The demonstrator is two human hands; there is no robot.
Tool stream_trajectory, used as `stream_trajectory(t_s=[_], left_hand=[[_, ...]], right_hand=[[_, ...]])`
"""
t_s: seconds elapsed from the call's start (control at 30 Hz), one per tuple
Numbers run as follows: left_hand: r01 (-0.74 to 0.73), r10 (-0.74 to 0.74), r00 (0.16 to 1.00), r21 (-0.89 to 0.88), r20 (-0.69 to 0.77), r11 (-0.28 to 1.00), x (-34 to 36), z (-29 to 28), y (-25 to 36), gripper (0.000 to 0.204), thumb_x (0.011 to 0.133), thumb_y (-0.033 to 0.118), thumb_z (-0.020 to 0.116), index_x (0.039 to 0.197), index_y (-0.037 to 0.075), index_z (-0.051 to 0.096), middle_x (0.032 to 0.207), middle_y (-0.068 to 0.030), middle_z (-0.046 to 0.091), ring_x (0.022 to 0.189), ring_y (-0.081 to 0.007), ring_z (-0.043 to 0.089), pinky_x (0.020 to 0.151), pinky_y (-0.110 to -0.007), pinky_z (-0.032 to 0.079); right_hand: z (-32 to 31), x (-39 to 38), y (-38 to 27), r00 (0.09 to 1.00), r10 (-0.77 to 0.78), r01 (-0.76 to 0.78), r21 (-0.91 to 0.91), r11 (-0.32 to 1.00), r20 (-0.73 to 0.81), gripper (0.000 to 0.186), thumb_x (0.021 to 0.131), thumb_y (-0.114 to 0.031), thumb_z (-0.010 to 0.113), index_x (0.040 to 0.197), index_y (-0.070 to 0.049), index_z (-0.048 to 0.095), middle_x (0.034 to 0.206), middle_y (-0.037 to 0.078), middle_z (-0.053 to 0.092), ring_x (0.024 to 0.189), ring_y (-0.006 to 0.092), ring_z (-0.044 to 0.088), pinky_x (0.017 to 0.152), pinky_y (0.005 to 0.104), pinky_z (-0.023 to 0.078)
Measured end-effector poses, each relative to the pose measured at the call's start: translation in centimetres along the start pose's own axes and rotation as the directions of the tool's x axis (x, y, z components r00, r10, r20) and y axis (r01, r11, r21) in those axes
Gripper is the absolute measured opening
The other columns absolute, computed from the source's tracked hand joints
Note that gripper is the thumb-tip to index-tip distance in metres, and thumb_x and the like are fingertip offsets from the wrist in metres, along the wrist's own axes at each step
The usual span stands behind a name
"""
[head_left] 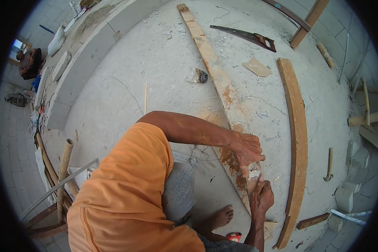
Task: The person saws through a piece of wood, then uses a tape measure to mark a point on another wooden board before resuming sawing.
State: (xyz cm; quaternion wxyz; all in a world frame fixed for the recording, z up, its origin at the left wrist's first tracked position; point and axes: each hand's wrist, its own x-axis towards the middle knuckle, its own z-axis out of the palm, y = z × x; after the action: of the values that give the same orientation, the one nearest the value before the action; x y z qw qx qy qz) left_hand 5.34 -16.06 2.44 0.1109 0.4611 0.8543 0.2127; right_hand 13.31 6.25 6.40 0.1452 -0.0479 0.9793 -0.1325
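Note:
A long, pale wooden plank (216, 75), stained with reddish-brown dirt, runs from the far middle toward me on the floor. My left hand (248, 149) grips the plank from above, its fingers at the right edge. Just nearer, my right hand (262, 195) rests at the same plank with curled fingers and the index finger stretched forward; anything inside them is hidden. A whitish patch (253, 172) shows on the wood between both hands. Beside my bare foot lies a red tape measure (234, 236).
A thick wooden beam (296, 138) lies right of the plank. Farther off are a handsaw (248, 37), a flat tan scrap (257, 67) and a small dark-ended container (198, 75). A hammer (329, 164) lies at the right. Another person (29, 63) sits far left beyond a low wall (82, 63).

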Motion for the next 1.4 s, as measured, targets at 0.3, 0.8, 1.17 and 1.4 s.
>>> stream_trajectory(t_s=[0.3,0.8,1.17,1.4], left_hand=[[0.093,-0.091,0.986,-0.01,0.138,0.996,1.6,-2.1,2.3,0.097,0.063,0.069,0.074,0.119,-0.006,0.052,0.081,-0.0243,0.064,0.069,-0.0389,0.067,0.059,-0.046,0.052],[0.535,-0.538,0.843,-0.074,-0.022,0.842,15.5,-6.9,-3.6,0.1,0.068,0.069,0.066,0.127,-0.01,0.046,0.07,-0.0192,0.065,0.066,-0.0344,0.067,0.057,-0.043,0.053],[0.618,-0.613,0.765,-0.047,-0.198,0.785,26.0,-5.7,-13.2,0.095,0.072,0.076,0.06,0.12,-0.005,0.054,0.084,-0.0226,0.068,0.08,-0.0331,0.07,0.068,-0.042,0.056],[0.621,-0.599,0.777,0.081,-0.194,0.78,27.7,-1.7,-16.2,0.098,0.071,0.079,0.06,0.119,-0.006,0.052,0.089,-0.0251,0.069,0.087,-0.0359,0.07,0.073,-0.045,0.055]], right_hand=[[-5.0,-0.1,0.7,1.0,-0.014,0.015,0.057,0.998,-0.008,0.047,0.096,-0.045,0.054,0.083,-0.002,0.066,0.072,0.021,0.066,0.069,0.0398,0.065,0.064,0.0476,0.05],[-14.7,21.3,8.2,0.967,-0.216,0.217,0.01,0.976,0.134,0.054,0.09,-0.054,0.059,0.09,-0.001,0.072,0.068,0.016,0.067,0.068,0.029,0.067,0.066,0.0447,0.052],[-13.5,36.0,14.7,0.933,-0.361,0.359,-0.107,0.927,0.0,0.051,0.093,-0.054,0.054,0.104,-0.008,0.073,0.087,0.015,0.072,0.089,0.0247,0.068,0.096,0.0508,0.044],[-7.0,37.6,18.6,0.925,-0.284,0.245,-0.176,0.954,-0.254,0.07,0.086,-0.069,0.053,0.123,-0.01,0.063,0.122,0.016,0.06,0.122,0.0302,0.05,0.096,0.0549,0.044]])
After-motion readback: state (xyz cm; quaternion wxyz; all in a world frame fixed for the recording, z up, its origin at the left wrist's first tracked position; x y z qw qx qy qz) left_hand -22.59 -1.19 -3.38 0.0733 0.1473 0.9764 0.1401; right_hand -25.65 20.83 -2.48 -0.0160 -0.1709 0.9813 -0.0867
